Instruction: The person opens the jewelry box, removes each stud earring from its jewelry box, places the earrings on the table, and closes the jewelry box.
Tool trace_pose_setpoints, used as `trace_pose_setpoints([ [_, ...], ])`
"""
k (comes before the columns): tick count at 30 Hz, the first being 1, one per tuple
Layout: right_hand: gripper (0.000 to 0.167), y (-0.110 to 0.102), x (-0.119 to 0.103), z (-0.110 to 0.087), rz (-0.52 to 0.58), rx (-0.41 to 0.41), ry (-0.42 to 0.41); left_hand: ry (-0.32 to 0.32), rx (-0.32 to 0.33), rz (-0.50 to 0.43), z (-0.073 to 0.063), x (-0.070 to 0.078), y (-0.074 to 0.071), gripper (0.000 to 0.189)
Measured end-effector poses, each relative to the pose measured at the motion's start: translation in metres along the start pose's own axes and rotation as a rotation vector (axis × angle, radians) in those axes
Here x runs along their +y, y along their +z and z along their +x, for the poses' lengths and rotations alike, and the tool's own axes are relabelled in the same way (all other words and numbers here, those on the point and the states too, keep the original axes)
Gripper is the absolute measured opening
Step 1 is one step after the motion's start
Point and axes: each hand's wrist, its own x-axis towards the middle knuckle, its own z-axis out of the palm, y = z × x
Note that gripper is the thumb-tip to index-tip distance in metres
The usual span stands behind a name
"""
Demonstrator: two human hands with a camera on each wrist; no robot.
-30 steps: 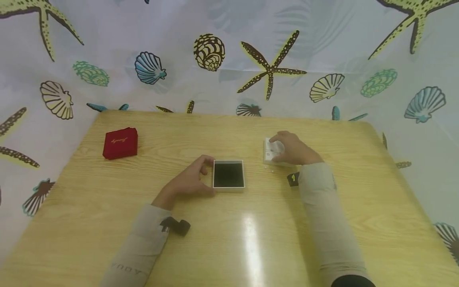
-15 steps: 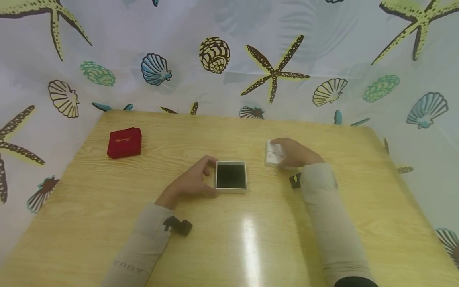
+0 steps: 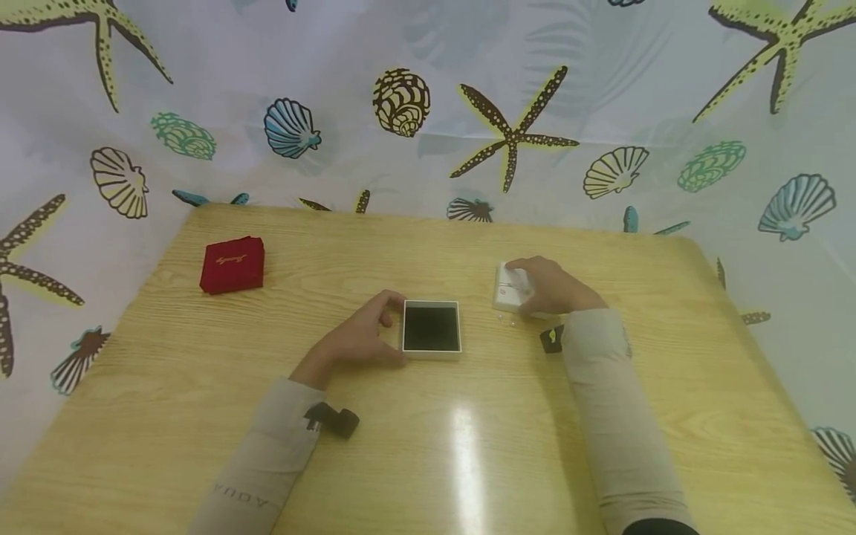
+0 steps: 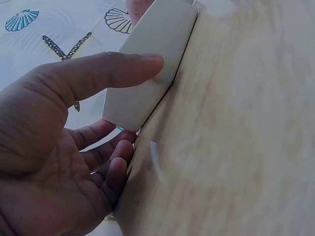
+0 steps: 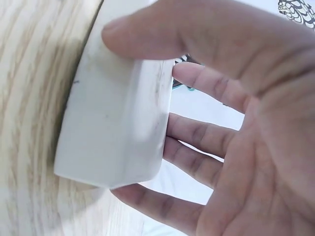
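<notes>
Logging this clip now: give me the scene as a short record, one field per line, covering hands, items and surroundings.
Left hand: left hand holds the open white box from its left side
Box interior: dark
Right hand: right hand grips a white printed piece; lid or whole box, cannot tell
Small items: two tiny pale bits near the printed piece, too small to identify
Far left: red box with gold-coloured lettering, untouched
Surface: wooden table
Backdrop: shell-and-starfish cloth
</notes>
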Motion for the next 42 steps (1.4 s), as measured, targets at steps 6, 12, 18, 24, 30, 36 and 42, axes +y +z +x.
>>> trace_pose_setpoints([
  [6,0.081,0.0,-0.004,-0.007,0.023,0.043,-0.003,-0.001,0.001,-0.001,0.001,0.001,0.001,0.09],
  [12,0.079,-0.002,-0.012,-0.016,0.025,0.112,-0.045,-0.008,-0.004,0.005,-0.001,0.002,0.0,0.091],
  [18,0.081,-0.008,-0.026,-0.024,0.037,0.144,-0.083,-0.007,0.003,0.0,-0.001,0.001,0.001,0.092],
  [24,0.08,-0.013,-0.035,-0.028,0.023,0.16,-0.091,-0.01,0.009,-0.004,0.0,0.001,0.001,0.091],
  [30,0.082,-0.015,-0.044,-0.032,0.027,0.157,-0.094,-0.018,0.005,-0.002,-0.001,0.001,0.001,0.091],
  [36,0.082,-0.014,-0.054,-0.036,0.063,0.157,-0.092,-0.013,0.003,0.003,-0.001,0.002,0.001,0.091],
  [42,0.078,-0.01,-0.064,-0.038,0.055,0.166,-0.126,-0.006,0.003,0.007,0.0,0.001,0.001,0.091],
])
